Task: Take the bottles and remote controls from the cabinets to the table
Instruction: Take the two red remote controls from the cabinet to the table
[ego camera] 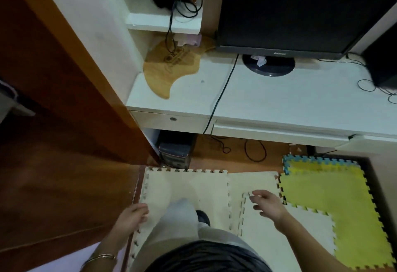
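Note:
No bottle or remote control shows in the head view. My left hand (133,216) hangs low at the left with its fingers loosely curled and nothing in it. My right hand (266,204) is held out low at the right, fingers spread, holding nothing. Both hands are above the foam floor mats (187,186). Ahead stands a white desk (279,100). A brown wooden cabinet door (71,74) stands at the left, and what lies behind it is hidden.
On the desk stand a black monitor (300,10), a wooden board (169,67), cables and a dark speaker (382,65). A white shelf (163,22) holds a black corded device. A computer tower (176,149) sits under the desk. Yellow mats (335,196) lie at the right.

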A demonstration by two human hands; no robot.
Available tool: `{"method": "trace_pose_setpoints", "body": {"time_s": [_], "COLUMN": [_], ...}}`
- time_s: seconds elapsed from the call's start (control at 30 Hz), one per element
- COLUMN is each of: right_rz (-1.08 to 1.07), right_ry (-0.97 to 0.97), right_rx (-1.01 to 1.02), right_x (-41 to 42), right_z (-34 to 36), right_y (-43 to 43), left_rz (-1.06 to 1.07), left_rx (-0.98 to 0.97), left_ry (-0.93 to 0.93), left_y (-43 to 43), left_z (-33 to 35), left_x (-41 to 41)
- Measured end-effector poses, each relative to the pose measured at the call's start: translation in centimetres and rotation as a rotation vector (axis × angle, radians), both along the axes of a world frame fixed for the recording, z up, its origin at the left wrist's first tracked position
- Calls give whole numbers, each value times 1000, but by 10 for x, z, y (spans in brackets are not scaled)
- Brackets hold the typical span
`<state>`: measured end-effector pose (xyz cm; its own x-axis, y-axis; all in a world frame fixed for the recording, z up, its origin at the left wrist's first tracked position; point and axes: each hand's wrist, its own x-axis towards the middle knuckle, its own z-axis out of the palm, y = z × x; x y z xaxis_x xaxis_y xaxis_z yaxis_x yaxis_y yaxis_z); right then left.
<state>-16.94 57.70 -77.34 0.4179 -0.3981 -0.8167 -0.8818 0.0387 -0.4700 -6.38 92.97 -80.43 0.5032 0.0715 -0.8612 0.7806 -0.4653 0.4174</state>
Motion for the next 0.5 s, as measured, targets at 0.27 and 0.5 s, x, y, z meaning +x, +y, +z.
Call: {"method": "trace_pose_setpoints", "body": {"time_s": [0.27,0.5], "right_rz": [-43,8], "right_ry": [85,-13], "right_rx": [-7,-20], "right_x": [45,114], "right_z": [-11,16], "right_y": [2,5], "left_rz": [-24,-253], "left_rx": [-62,-79], "left_ry": [55,-173], "left_y": [-15,-36], "left_z": [-9,16], "left_x": [70,159]}}
